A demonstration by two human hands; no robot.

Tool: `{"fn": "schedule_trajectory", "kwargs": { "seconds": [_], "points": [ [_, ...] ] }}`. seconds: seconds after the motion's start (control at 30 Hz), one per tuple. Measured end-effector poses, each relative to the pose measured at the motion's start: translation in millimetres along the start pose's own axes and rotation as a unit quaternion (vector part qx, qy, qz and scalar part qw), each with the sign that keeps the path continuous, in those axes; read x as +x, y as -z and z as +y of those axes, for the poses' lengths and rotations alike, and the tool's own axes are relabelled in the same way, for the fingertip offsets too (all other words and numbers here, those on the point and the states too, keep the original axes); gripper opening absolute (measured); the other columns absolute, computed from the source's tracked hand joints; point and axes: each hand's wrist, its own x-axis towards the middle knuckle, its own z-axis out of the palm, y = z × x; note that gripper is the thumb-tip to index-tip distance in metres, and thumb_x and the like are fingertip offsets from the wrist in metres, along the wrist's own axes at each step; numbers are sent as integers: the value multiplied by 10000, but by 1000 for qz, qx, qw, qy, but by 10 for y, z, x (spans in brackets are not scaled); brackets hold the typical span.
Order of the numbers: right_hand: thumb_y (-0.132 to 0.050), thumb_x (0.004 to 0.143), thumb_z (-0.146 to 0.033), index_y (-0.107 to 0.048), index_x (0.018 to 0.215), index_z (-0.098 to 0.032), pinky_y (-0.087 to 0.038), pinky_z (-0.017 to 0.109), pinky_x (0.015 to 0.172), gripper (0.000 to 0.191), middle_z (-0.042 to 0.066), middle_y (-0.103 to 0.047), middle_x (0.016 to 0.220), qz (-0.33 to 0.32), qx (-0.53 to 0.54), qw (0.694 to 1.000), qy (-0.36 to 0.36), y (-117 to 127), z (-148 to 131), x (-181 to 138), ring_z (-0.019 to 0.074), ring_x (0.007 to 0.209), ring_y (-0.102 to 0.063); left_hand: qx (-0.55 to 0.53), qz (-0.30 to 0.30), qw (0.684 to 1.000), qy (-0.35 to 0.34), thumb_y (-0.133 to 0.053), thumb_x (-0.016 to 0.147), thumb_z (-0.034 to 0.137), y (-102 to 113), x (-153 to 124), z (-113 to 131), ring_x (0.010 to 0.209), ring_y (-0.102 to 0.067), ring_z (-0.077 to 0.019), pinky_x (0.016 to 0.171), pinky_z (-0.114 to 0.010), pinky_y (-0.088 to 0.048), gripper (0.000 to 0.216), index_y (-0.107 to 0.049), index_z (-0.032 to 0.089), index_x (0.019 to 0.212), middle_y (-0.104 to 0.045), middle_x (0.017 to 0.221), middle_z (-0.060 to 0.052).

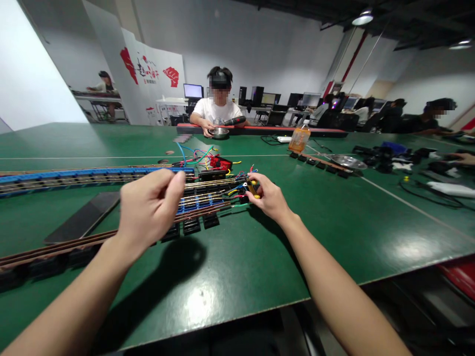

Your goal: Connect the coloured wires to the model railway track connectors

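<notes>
My left hand hovers above the green table with its fingers curled and thumb pinched to forefinger; what it holds, if anything, is too small to name. It is over the near ends of long rails with blue and black terminal blocks. My right hand rests further right, fingers closed on a small yellow-handled tool at a bunch of coloured wires. A red part with blue and green wires lies just behind.
A dark flat slab lies left of my left hand. A person sits across the table with a metal bowl. An orange bottle, another metal dish and black gear are at the right. The table edge runs near me.
</notes>
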Motion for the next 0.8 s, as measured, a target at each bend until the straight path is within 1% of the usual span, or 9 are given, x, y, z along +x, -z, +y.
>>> {"fn": "schedule_trajectory", "kwargs": {
  "seconds": [0.07, 0.1, 0.17, 0.23, 0.33, 0.43, 0.57, 0.73, 0.8],
  "points": [
    [-616, 800, -194, -537, 1214, -216, -581, 306, 732, 422, 87, -635, 1163, 5, 8, 1000, -6, -12, 17, -3, 195, 926, -663, 50, -152, 987, 17, -411, 928, 453, -210, 122, -160, 578, -506, -134, 577, -266, -386, 395, -496, 196, 640, -530, 608, 3],
    [-610, 796, -189, -543, 1205, -216, -576, 287, 693, 415, 86, -635, 1159, 7, 12, 1000, -5, -13, 18, -2, 184, 889, -661, 82, -213, 973, 18, -409, 916, 480, -332, 158, -248, 701, -573, -176, 651, -289, -430, 381, -564, 186, 730, -606, 727, -37],
    [-595, 795, -178, -562, 1180, -217, -559, 260, 632, 388, 86, -630, 1165, 11, 22, 1000, -1, -11, 10, 4, 165, 835, -648, 145, -278, 949, 36, -338, 932, 511, -576, 172, -418, 989, -598, -266, 826, -367, -463, 468, -629, 148, 982, -653, 1033, -129],
    [-588, 795, -176, -586, 1137, -214, -542, 248, 590, 344, 88, -624, 1174, 19, 36, 999, -1, -10, 3, 8, 143, 759, -629, 183, -315, 929, 71, -262, 949, 528, -787, 124, -548, 1162, -541, -325, 917, -436, -448, 589, -570, 109, 1224, -594, 1243, -184],
    [-604, 780, -197, -597, 1095, -210, -521, 246, 542, 316, 87, -615, 1170, 43, 62, 996, -41, -26, 13, 5, 94, 596, -571, 185, -341, 916, 101, -203, 962, 538, -993, 10, -649, 1323, -427, -317, 1043, -461, -376, 663, -441, 101, 1400, -495, 1412, -179],
    [-633, 756, -232, -585, 1087, -210, -499, 242, 503, 335, 77, -622, 1130, 83, 76, 989, -99, -56, 31, 2, 70, 517, -539, 196, -355, 907, 111, -208, 960, 562, -1075, -84, -666, 1387, -354, -314, 1110, -491, -289, 676, -413, 125, 1433, -400, 1501, -170],
    [-664, 730, -283, -587, 1035, -193, -457, 221, 451, 327, 57, -654, 1014, 134, 94, 972, -166, -87, 5, 25, 67, 478, -535, 202, -349, 909, 103, -224, 959, 566, -1091, -131, -653, 1370, -381, -325, 1095, -502, -299, 664, -436, 134, 1416, -415, 1488, -180],
    [-690, 696, -301, -588, 1030, -184, -416, 199, 437, 368, 1, -644, 824, 156, 126, 955, -219, -106, -38, 66, 59, 451, -489, 206, -344, 911, 98, -237, 960, 550, -1098, -133, -658, 1369, -383, -328, 1090, -499, -304, 648, -446, 131, 1408, -424, 1483, -181],
    [-684, 699, -308, -580, 1044, -185, -398, 190, 430, 381, -7, -634, 815, 170, 141, 945, -240, -107, -30, 70, 55, 450, -471, 206, -342, 912, 95, -247, 958, 549, -1104, -136, -669, 1372, -379, -329, 1090, -500, -305, 646, -445, 131, 1410, -418, 1488, -180]
  ]
}}
